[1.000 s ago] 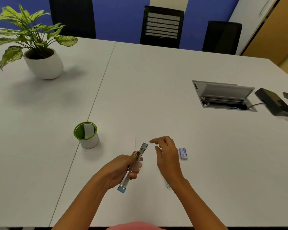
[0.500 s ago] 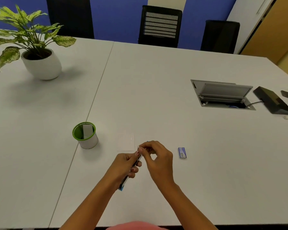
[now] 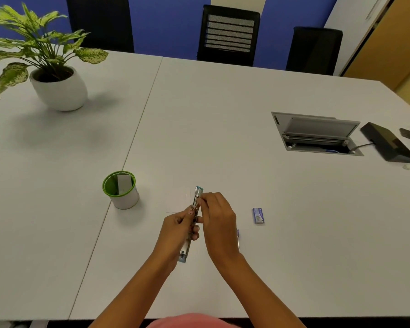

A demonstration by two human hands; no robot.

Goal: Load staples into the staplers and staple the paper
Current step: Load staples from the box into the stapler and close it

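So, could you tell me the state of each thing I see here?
stapler: off the table, gripped by left hand, right hand pinching its upper part.
staple box: lying on the table, untouched.
paper: flat on table, untouched.
cup: upright, something white inside.
cable hatch: lid open.

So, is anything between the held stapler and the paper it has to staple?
Nothing visible. The left hand grips the stapler and the right hand pinches its upper part, just beside the paper. The green cup and the staple box sit well off to either side.
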